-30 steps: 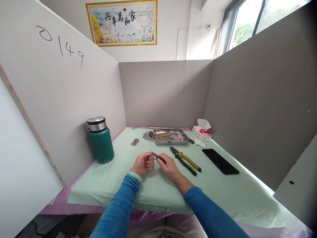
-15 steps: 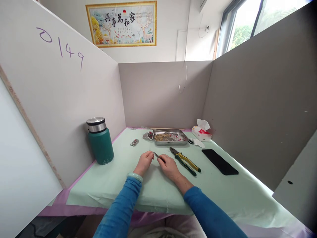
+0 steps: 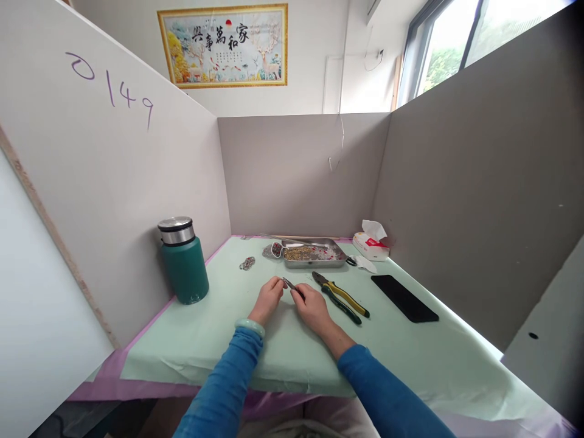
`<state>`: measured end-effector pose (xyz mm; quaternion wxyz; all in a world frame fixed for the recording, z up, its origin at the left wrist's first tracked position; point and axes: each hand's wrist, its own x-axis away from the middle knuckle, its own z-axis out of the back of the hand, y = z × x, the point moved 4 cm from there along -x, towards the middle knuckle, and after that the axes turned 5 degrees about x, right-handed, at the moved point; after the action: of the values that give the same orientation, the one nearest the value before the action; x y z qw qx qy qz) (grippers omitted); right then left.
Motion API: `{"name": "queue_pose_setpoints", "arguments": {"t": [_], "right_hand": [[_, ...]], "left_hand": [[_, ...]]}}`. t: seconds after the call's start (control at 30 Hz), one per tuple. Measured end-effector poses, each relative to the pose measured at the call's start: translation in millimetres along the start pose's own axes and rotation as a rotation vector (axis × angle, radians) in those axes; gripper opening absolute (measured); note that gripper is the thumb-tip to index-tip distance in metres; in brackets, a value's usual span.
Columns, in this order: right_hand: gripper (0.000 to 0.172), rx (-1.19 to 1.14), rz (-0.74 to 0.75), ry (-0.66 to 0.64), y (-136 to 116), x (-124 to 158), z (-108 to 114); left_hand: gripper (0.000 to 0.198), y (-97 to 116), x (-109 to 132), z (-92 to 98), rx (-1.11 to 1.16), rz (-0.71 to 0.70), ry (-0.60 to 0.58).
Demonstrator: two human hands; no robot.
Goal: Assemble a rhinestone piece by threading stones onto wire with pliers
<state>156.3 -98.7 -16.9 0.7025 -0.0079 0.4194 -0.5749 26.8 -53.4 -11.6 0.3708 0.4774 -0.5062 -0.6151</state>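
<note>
In the head view my right hand [image 3: 312, 307] is closed around a slim, dark, tweezers-like tool [image 3: 292, 286], whose pointed metal tip reaches toward my left fingertips. My left hand [image 3: 267, 300] is pinched shut; what its fingers hold is too small to make out. Both hands are close together above the green cloth, with a pale bangle [image 3: 250, 326] on the left wrist. Just right of my right hand lie large pliers [image 3: 341, 297] with green and yellow handles. Beyond the hands stands a metal tray [image 3: 314, 264] holding gold, red and clear beads.
A small beaded clump [image 3: 247, 263] and a pouch of beads [image 3: 272, 250] lie left of the tray. At left stands a green bottle [image 3: 185, 271]; at right are a black phone-like slab [image 3: 404, 298] and a tissue pack [image 3: 371, 246]. Grey panels [image 3: 301, 176] enclose the table.
Almost nothing differs. The tool tip and my left fingertips have shifted very slightly; both hands keep their grip.
</note>
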Motion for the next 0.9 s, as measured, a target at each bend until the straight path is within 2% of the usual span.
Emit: {"name": "queue_pose_setpoints", "arguments": {"t": [0.1, 0.23, 0.53, 0.67, 0.9], "right_hand": [[0.022, -0.010, 0.018, -0.009, -1.6, -0.3, 0.6], [0.021, -0.009, 0.037, -0.019, -3.0, 0.0, 1.0], [0.021, 0.063, 0.014, -0.006, -3.1, 1.5, -1.4], [0.020, 0.094, -0.004, -0.005, -3.2, 1.7, -2.9], [0.021, 0.098, 0.004, 0.001, -1.8, 0.9, -1.5]], "left_hand": [[0.025, 2.7, 1.8, -0.8, 0.028, 0.006, -0.061], [0.027, 3.3, 2.4, 0.1, 0.015, -0.013, -0.079], [0.018, 8.1, -0.5, 3.8, -0.218, -0.213, 0.049], [0.018, 9.0, -0.5, 4.7, -0.317, -0.254, 0.105], [0.023, 5.7, -1.5, 3.2, -0.358, -0.278, 0.082]]}}
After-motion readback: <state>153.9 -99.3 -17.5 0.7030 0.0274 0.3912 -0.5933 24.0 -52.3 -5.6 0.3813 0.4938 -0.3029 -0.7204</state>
